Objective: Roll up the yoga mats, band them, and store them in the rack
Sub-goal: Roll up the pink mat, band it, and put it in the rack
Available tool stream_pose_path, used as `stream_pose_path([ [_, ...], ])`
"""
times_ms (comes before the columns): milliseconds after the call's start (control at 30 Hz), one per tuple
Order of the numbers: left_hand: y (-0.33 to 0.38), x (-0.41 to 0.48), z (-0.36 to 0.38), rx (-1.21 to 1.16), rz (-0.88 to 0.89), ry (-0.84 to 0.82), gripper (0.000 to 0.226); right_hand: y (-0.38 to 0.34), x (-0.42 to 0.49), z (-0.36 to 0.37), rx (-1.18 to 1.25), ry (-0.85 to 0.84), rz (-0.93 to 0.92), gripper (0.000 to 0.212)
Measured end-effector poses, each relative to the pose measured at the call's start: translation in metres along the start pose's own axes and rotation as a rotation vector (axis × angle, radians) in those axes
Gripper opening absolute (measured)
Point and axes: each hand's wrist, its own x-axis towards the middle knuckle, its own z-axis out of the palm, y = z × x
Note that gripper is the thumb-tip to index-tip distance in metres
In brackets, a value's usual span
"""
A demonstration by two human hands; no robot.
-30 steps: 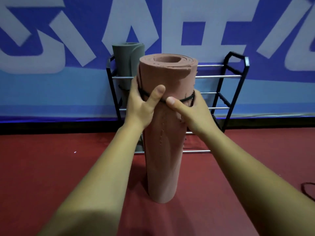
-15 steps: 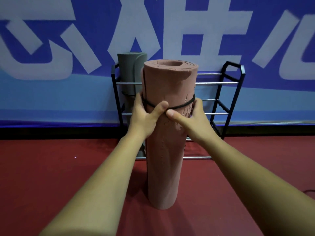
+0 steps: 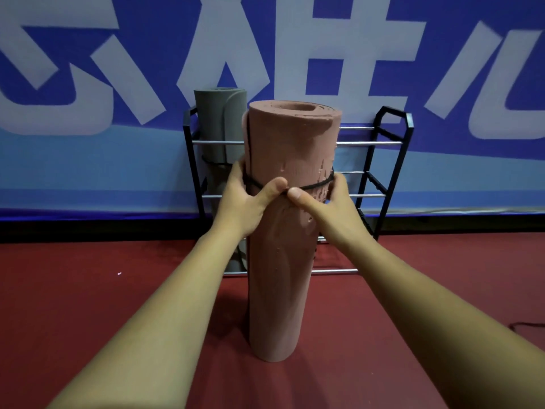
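Note:
A rolled pink yoga mat [image 3: 283,261] stands upright on the red floor, just in front of the black metal rack [image 3: 392,160]. A thin black band [image 3: 317,185] circles the mat a little above its middle. My left hand [image 3: 250,202] grips the mat's left side and my right hand [image 3: 330,206] grips its right side, both thumbs meeting at the front right on the band. A rolled grey mat [image 3: 219,149] with its own black band stands upright in the rack's left end, partly hidden behind the pink mat.
The rack stands against a blue wall banner [image 3: 88,69] with large white characters. Its right half holds only silver crossbars [image 3: 368,143]. Red floor [image 3: 88,305] stretches on both sides. A black cord or band [image 3: 528,326] lies at the right edge.
Both hands have slid the black band down the pink mat, from near its top to just above the middle. The mat appears a little nearer the rack in view.

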Motion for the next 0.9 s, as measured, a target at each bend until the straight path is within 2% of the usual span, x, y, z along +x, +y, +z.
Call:
stream_pose_path([
  [67, -0.005, -0.002, -0.002, 0.038, -0.025, -0.036, 0.104, -0.008, 0.003, -0.001, 0.060, 0.022, -0.071, 0.095],
  [200, 0.009, 0.001, -0.002, 0.045, 0.037, -0.024, 0.125, -0.011, 0.006, 0.003, -0.024, 0.071, -0.059, 0.091],
  [367, -0.003, -0.007, -0.002, 0.053, 0.003, -0.033, 0.106, 0.004, -0.007, 0.006, -0.057, 0.024, 0.049, 0.078],
  [400, -0.009, -0.011, -0.003, 0.065, -0.010, -0.053, 0.104, 0.004, -0.007, 0.004, -0.057, 0.016, 0.037, 0.082],
  [500, -0.012, -0.013, -0.008, 0.075, -0.023, -0.084, 0.102, -0.004, -0.005, -0.001, -0.007, 0.020, -0.042, 0.114],
  [633, -0.005, -0.005, -0.007, 0.040, 0.008, -0.044, 0.122, -0.006, -0.005, -0.001, -0.039, -0.009, -0.067, 0.089],
  [800, -0.021, -0.017, -0.007, 0.071, -0.037, -0.082, 0.106, 0.011, -0.013, -0.001, -0.090, -0.068, 0.029, 0.094],
  [900, -0.028, -0.022, -0.013, 0.100, -0.046, -0.129, 0.112, 0.011, -0.010, -0.006, -0.072, -0.080, 0.008, 0.106],
])
